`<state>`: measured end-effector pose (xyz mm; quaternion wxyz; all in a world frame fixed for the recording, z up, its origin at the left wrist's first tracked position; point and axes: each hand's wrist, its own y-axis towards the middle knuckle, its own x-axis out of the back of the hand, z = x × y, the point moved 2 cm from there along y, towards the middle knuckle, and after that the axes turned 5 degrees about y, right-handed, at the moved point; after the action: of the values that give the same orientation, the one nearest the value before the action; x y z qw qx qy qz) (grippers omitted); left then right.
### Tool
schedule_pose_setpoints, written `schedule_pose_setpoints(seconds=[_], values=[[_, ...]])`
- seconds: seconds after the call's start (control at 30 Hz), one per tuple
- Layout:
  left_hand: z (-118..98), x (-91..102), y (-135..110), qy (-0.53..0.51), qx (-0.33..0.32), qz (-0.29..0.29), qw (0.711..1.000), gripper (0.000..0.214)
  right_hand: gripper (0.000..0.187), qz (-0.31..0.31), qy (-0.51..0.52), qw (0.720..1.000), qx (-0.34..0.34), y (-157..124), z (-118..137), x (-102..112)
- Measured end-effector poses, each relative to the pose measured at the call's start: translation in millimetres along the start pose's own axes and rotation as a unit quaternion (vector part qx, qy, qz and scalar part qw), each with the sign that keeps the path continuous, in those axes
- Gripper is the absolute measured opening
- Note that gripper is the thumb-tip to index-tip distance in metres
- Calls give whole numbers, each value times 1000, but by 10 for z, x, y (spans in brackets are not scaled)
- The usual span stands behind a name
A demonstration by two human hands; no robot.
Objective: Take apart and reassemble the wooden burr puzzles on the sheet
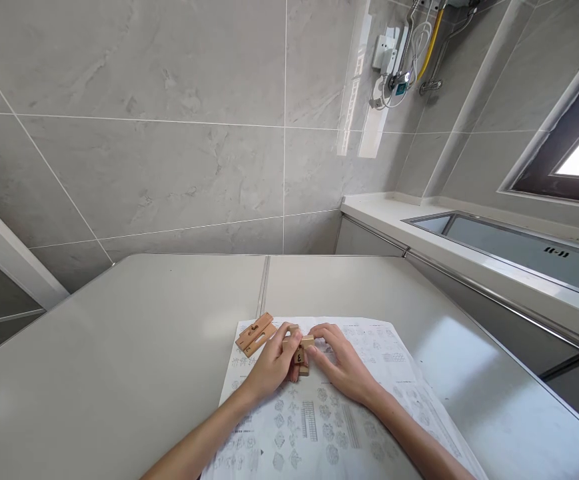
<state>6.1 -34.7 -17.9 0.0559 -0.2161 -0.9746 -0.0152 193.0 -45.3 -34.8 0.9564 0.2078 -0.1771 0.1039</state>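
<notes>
A small cluster of interlocking wooden puzzle pieces (299, 357) is held just over the printed sheet, with a dark mark like a "3" on one piece. My left hand (270, 367) is wrapped around its left side, fingers curled behind and below. From the right, my right hand (342, 365) pinches the end of the crosswise piece with thumb and fingertips. Beside my left hand lie two loose notched wooden pieces, a darker one (252, 331) and a slotted one (261, 341), numbered at their ends. My fingers hide part of the cluster.
The large printed sheet (309, 453) with puzzle diagrams lies on the pale table (119, 373). A tiled wall (169, 173) rises behind. Along the right runs a white counter (384, 208) with a sink (509, 243).
</notes>
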Motion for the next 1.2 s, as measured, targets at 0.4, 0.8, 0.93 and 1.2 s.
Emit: schedule_pose_setpoints(seconds=[0.4, 0.8, 0.93, 1.2], values=[[20, -6, 3, 22, -17, 8, 1000, 44, 20, -26, 2, 999, 34, -16, 28, 2], [2, 32, 22, 65, -28, -30, 997, 43, 12, -43, -56, 995, 65, -50, 33, -30], [17, 38, 18, 75, -26, -42, 996, 43, 11, -56, -68, 992, 90, -58, 31, -39], [54, 60, 30, 93, -28, -57, 994, 43, 13, -75, -108, 978, 162, -67, 40, -26]])
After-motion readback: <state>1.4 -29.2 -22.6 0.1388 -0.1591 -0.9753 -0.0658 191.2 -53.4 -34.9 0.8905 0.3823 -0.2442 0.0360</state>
